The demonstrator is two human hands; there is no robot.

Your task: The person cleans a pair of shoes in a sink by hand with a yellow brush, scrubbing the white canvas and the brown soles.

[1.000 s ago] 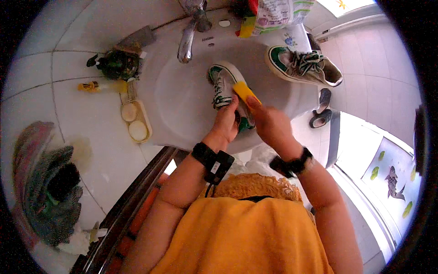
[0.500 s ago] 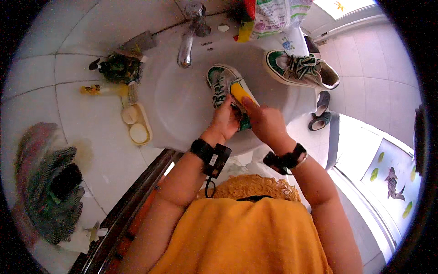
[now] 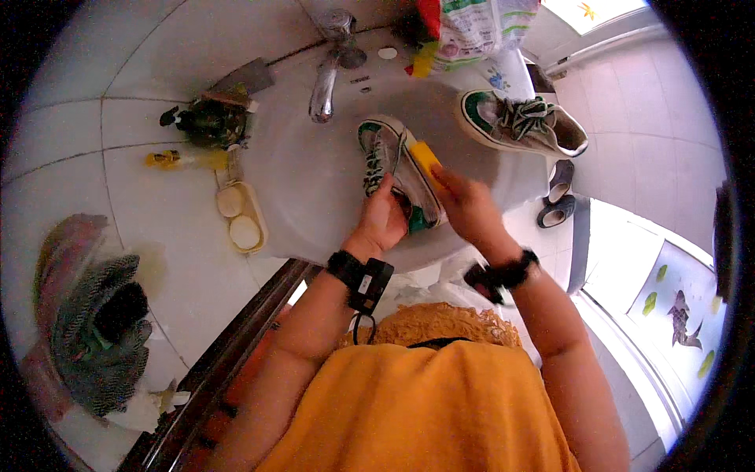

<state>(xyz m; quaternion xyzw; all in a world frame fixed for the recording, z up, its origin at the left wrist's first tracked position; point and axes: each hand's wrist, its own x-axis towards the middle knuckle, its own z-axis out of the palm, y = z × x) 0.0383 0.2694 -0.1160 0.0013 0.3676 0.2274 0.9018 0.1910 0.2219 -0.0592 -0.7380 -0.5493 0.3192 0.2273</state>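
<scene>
A grey sneaker (image 3: 399, 166) with green toe and heel and striped laces is tilted over the white washbasin (image 3: 291, 177). My left hand (image 3: 382, 219) is closed around its heel end, with the fingers partly hidden in the shoe opening. In my right hand (image 3: 469, 206) is a yellow oblong block (image 3: 425, 159), held against the sneaker's sole edge on the right; whether it is a brush or a sponge cannot be made out. A matching sneaker (image 3: 519, 124) rests on the basin's right rim.
A chrome faucet (image 3: 323, 86) rises at the back of the basin, with a printed plastic bag (image 3: 472, 35) to its right. A cream soap dish (image 3: 255, 228), a yellow-capped bottle (image 3: 181, 160) and a dark green bottle (image 3: 208, 122) stand left. Dark slippers (image 3: 558, 211) lie on the floor.
My right hand and the yellow block have shifted slightly right and down, to the outer side of the sole. The left hand still grips the sneaker, which has turned a little.
</scene>
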